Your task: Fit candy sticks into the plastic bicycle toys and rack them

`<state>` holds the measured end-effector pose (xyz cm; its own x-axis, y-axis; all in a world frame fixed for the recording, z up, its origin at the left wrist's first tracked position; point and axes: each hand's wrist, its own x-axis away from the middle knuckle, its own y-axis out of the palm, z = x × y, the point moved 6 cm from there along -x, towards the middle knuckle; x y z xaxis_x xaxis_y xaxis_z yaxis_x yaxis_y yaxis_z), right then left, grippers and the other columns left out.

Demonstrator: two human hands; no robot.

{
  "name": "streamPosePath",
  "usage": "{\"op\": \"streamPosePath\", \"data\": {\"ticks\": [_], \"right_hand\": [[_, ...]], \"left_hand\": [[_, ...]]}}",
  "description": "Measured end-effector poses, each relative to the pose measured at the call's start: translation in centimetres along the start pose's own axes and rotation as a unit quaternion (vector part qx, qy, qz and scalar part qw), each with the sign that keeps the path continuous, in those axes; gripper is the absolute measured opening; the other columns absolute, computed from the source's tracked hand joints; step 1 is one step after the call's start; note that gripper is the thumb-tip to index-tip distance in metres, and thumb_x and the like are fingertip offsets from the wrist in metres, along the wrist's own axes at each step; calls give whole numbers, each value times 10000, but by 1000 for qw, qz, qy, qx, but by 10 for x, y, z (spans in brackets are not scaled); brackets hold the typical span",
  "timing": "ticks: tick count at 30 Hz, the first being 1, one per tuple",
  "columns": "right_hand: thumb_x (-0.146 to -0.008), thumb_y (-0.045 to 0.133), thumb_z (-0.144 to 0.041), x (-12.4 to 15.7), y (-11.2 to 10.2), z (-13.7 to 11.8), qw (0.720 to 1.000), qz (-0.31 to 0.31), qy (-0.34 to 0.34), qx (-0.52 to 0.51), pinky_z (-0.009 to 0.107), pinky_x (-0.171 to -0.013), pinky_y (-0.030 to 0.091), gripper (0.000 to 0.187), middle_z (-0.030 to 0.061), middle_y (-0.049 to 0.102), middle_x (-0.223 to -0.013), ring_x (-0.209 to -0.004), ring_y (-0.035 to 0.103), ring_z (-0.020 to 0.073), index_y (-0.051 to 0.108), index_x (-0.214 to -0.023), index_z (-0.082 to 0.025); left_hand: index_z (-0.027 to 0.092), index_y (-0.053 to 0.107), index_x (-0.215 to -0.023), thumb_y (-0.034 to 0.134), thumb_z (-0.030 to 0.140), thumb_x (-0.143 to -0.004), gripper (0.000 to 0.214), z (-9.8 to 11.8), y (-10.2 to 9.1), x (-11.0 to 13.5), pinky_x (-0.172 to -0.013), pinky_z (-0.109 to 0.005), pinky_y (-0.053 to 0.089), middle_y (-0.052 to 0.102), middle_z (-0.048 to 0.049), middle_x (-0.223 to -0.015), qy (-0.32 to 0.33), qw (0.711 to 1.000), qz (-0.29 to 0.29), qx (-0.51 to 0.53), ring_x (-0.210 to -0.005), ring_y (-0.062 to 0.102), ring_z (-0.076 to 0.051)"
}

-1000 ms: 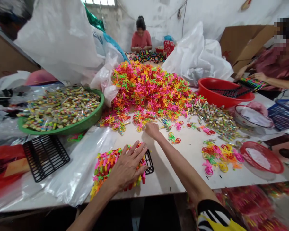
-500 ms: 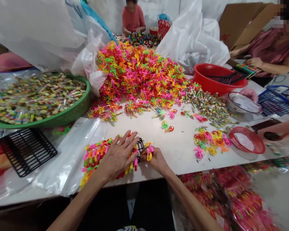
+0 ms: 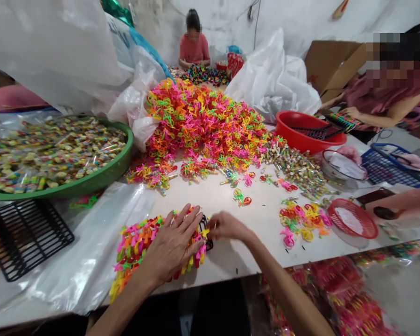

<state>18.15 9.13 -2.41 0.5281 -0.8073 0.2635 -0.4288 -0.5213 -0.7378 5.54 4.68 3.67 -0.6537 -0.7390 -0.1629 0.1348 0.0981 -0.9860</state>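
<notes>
Since a second ago, the right hand (image 3: 227, 226) has moved from the heap's (image 3: 210, 126) edge to the black rack's (image 3: 209, 244) right end, fingers curled beside a yellow piece (image 3: 205, 232); its grip is unclear. Left hand (image 3: 171, 249) lies flat, fingers spread, on the rack's coloured pieces (image 3: 136, 240). Rack's long axis runs left-right along the tabletop's (image 3: 196, 193) near edge, bare end rightward.

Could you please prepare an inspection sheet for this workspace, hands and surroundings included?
Surface: white tabletop, thin black slivers on it
Job's things: black plastic grid rack, partly covered by rows of multicoloured plastic pieces
Clutter: heap of bright plastic pieces; round green plastic basin of small bits
Hands: left hand flat on the rows; right hand at rack's right end, grip unclear
Cables: thin dark cable on pale wall
Surroundings: co-worker behind the heap, another at right
</notes>
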Motion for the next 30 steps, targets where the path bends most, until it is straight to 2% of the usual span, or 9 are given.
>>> {"op": "streamPosePath", "data": {"ticks": [2,3,5,7,10,15,20,24,30], "right_hand": [[-783,518,-194,-31,-58,22,974,150,118,120,204,-677,410,239,31,666,-856,-788,600,149,643,-984,-166],[-809,461,-156,-48,-79,27,962,184,143,145,236,-743,405,286,86,638,-1004,-922,579,183,615,-1049,-145],[-815,399,-98,-79,-105,32,949,205,169,170,276,-782,399,324,143,590,-1103,-1003,554,218,604,-1064,-127],[-808,379,-74,-98,-112,34,947,200,177,178,297,-781,402,343,163,584,-1108,-1011,553,236,601,-1064,-129],[-778,406,-63,-95,-103,38,944,194,190,188,306,-762,407,334,158,612,-1047,-991,563,250,609,-1031,-137],[-680,502,-83,-33,-77,57,943,185,220,166,259,-652,403,219,103,660,-846,-838,603,222,649,-830,-145],[-593,594,-162,20,-42,71,950,221,185,-122,207,-518,373,78,-7,602,-613,-586,541,128,610,-667,-146],[-537,631,-162,29,-16,67,923,224,158,-269,187,-457,315,124,-66,494,-514,-481,431,81,563,-641,-148],[-536,641,-178,15,1,50,891,181,125,-398,177,-436,289,159,-89,447,-493,-451,389,62,532,-649,-155]], "left_hand": [[236,248,-1382,306,475,-877,562,0,-1,0,-1013,-445,293,302,-34,-1439,1,1000,2,-1,-1330,219,-243],[235,244,-1383,306,472,-878,561,-1,-1,0,-1010,-442,297,310,-34,-1435,1,1000,5,-1,-1328,224,-241],[237,249,-1382,308,467,-879,556,-1,-3,1,-1005,-435,306,330,-33,-1426,2,1000,11,-4,-1324,236,-237],[244,259,-1378,305,464,-880,545,-1,-3,1,-1003,-432,311,341,-31,-1421,4,1000,14,-10,-1321,243,-234],[248,268,-1374,296,458,-884,534,-2,-2,1,-1001,-434,315,331,-28,-1426,3,1000,9,-14,-1322,241,-235],[245,275,-1372,297,459,-884,533,-2,0,0,-1014,-442,296,301,-29,-1440,3,1000,-3,1,-1332,213,-240],[244,284,-1366,306,471,-879,538,-2,4,0,-1016,-461,289,278,-18,-1449,5,1000,-13,-4,-1335,200,-247],[246,240,-1383,309,472,-877,558,-2,6,0,-1010,-458,293,261,-13,-1454,2,1000,-21,-18,-1332,210,-249],[230,216,-1394,322,460,-875,577,1,3,-1,-1014,-450,289,252,-13,-1455,8,999,-26,-40,-1335,201,-255]]}}
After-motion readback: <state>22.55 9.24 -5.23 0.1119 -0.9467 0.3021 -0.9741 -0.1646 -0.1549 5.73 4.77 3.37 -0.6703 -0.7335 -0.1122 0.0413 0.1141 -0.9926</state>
